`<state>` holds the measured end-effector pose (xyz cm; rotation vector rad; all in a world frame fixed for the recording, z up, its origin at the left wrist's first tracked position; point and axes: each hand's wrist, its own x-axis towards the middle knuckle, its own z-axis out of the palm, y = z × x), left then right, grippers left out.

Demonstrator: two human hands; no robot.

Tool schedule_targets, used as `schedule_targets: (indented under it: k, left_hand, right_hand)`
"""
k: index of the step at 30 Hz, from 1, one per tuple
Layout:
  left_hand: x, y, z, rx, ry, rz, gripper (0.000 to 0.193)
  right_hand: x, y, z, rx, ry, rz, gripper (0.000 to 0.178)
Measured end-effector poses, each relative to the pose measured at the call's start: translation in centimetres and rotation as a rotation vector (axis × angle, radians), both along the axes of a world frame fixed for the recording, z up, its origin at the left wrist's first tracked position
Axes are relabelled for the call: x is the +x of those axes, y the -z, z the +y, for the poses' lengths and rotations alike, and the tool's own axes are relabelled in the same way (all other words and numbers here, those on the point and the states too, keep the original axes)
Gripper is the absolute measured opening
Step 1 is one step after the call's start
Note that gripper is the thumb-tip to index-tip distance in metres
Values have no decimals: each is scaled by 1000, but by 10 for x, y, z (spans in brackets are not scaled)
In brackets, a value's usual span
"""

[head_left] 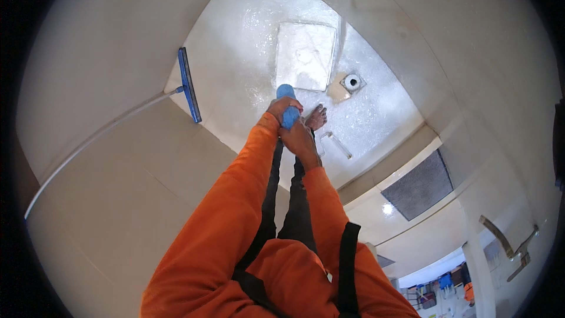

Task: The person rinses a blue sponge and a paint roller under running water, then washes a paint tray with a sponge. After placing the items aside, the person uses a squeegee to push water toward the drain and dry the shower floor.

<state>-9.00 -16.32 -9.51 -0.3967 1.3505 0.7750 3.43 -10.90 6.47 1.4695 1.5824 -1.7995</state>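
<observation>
Both hands close round a blue cloth (pixel 290 116), bunched into a thick roll in front of my body. My left hand (pixel 278 108) grips it higher up, and a rounded blue end sticks out beyond the fingers. Just below and to the right, my right hand (pixel 298 139) is closed on the lower part, most of which its fingers hide. Beneath the hands lies a wet, shiny white floor (pixel 241 59), with one bare foot (pixel 318 118) showing on it.
A blue squeegee (pixel 189 85) with a long white pole leans at the left wall. Ahead are a pale square panel (pixel 303 59) and a round white pipe opening (pixel 351 82). A grey mat (pixel 419 185) lies beyond a sill; a door handle (pixel 512 247) is at lower right.
</observation>
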Motion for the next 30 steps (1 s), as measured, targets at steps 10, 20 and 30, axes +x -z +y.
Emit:
schedule_targets:
  k: [10,20,30]
  left_hand:
    - [47,-80,70,-64,-256,-297,15]
    - [61,-47,63,105,-297,-341,17]
    - [80,-71,62,423,-706,-569,20]
  right_hand:
    - [33,-45,9,143,-53,-259,58]
    - [58,-56,8,-476,742,57,45]
    - [95,-64,-33,-1343,1508,907,43]
